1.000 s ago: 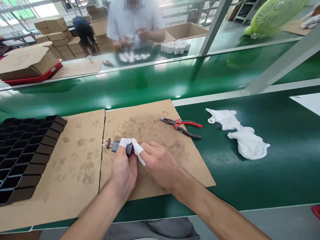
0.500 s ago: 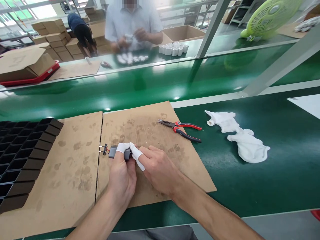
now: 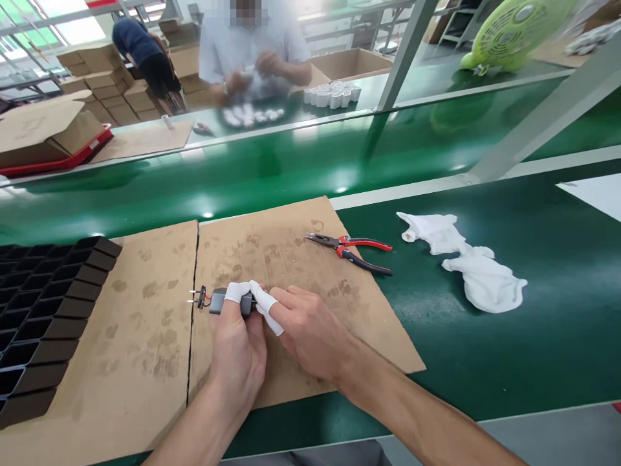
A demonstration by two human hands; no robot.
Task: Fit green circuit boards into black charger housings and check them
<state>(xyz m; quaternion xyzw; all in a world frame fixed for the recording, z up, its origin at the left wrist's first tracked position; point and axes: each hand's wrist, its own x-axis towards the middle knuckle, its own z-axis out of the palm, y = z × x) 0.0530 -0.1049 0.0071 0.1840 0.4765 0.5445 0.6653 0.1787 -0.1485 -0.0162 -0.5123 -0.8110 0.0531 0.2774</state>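
Observation:
A dark grey power adapter case [image 3: 219, 301] is gripped by my left hand [image 3: 241, 343], its thumb in a white finger cot pressed over the top. From the case's left end, short red and black wires run to a small black plug piece [image 3: 201, 297] with two metal prongs. My right hand [image 3: 308, 330], also with white cot material on its fingers, is closed against the right end of the case. What lies between those fingertips is mostly hidden. Beyond the right hand, red-and-black long-nose pliers [image 3: 342, 246] rest on the cardboard sheet [image 3: 276, 239].
A black compartment tray [image 3: 53, 310] sits at the left. Crumpled white gloves [image 3: 490, 281] lie on the green table [image 3: 533, 362] to the right. Across the green belt [image 3: 252, 171] a co-worker [image 3: 255, 58] handles small white parts. A metal post [image 3: 543, 123] slants at the right.
Both hands keep the same hold on the adapter, with hardly any shift. The view has tilted slightly. In the background, a bent-over person has straightened a little.

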